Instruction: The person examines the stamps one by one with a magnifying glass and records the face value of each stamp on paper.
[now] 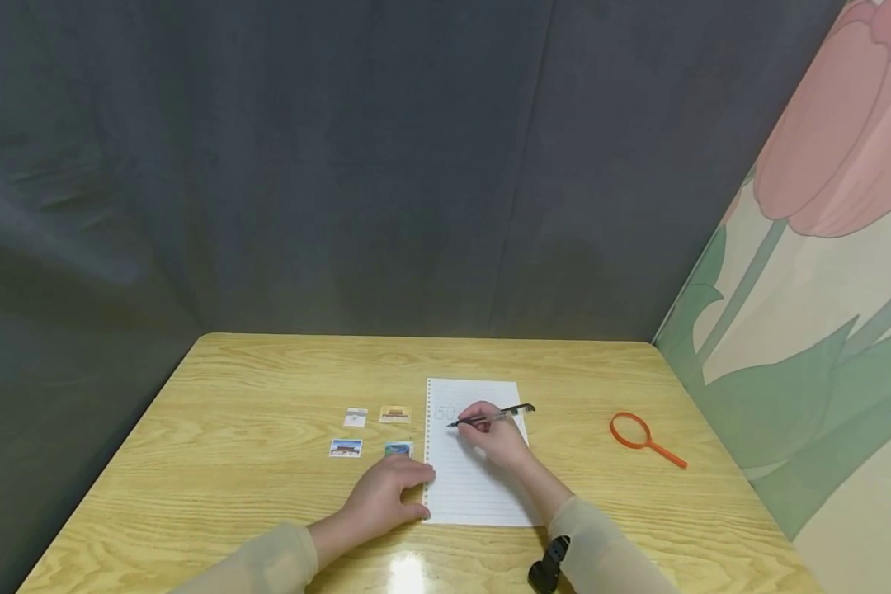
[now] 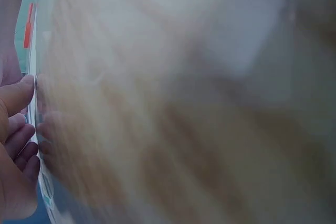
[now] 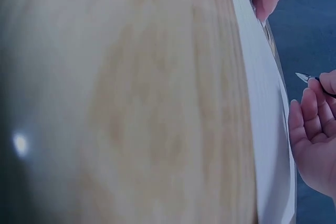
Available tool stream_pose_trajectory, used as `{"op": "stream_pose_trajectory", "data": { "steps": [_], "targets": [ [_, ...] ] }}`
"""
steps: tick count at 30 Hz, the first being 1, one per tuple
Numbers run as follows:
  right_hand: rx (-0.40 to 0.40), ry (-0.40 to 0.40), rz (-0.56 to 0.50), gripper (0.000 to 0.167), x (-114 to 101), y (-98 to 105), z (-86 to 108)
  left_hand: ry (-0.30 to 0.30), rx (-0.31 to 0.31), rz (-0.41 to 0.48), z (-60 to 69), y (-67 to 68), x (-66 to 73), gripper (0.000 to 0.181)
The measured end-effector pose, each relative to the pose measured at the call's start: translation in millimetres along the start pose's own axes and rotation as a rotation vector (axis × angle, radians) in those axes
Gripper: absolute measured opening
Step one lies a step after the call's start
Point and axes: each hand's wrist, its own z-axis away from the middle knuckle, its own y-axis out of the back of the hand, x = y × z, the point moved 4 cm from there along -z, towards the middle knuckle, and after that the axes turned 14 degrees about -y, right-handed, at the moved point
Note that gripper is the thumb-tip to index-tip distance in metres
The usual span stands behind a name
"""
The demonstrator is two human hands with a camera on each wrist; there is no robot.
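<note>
Pen (image 1: 505, 412) and lined sheet (image 1: 483, 487), head view: the sheet lies flat on the bench (image 1: 252, 495), its punched edge to the left. The right hand (image 1: 499, 441) pinches the pen between thumb and fingers near its writing end, a grip suited to fine control; the rear slants up to the right. The tip points at the paper just below faint characters (image 1: 444, 412); contact cannot be told. The left hand (image 1: 386, 491), thumb and fingers parted, grips nothing and sets its tips at the punched edge, presumably to steady the sheet. Four small picture cards (image 1: 346, 448) lie left of the sheet, apparently spaced so that each face can be seen; an orange magnifying glass (image 1: 649, 444) rests well apart to the right, clear of the writing arm.

Left wrist view: the left hand's thumb and loosely bent fingers appear beside a blurred bench surface.

Right wrist view: the pen's tip projects past the pinching fingers, which likely leaves the point visible while writing.
</note>
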Motion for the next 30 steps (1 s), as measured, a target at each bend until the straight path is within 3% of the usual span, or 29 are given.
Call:
{"op": "stream_pose_trajectory", "data": {
  "steps": [8,17,30],
  "targets": [
    [0.009,0.007,0.025,0.008,15,-6,-6.4,0.016,-0.008,0.000,3.6,-2.7,-0.8,0.050],
    [0.038,0.037,0.078,0.007,13,-11,-6.0,-0.023,0.015,-0.022,5.5,-3.5,-1.6,0.046],
    [0.094,0.039,0.105,0.007,14,-19,-5.6,-0.005,0.017,0.029,6.5,-4.4,-3.9,0.046]
  ]
}}
